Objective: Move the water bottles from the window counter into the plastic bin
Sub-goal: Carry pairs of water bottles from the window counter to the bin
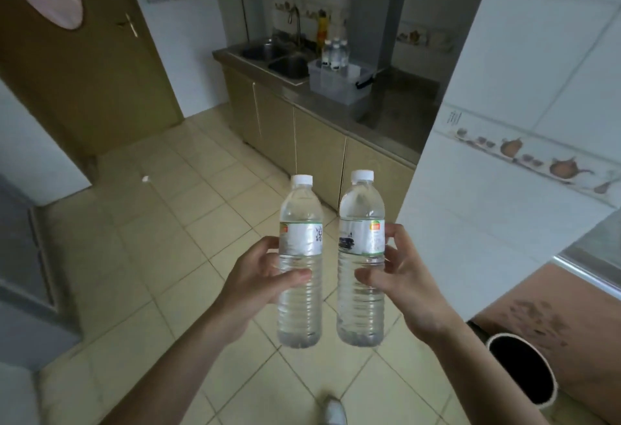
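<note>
I hold two clear water bottles upright in front of me over the tiled floor. My left hand (258, 277) grips the left bottle (300, 303) around its middle. My right hand (400, 277) grips the right bottle (361, 307) the same way. Both have white caps and white labels. Far ahead, a clear plastic bin (336, 83) stands on the steel kitchen counter beside the sink, with several water bottles (335, 50) standing in it.
A double sink (279, 58) with a tap lies left of the bin. Beige cabinets (302, 135) run under the counter. A brown door (84, 65) is at left, a white tiled wall (510, 122) juts in at right, and a brown counter (554, 317) sits at lower right.
</note>
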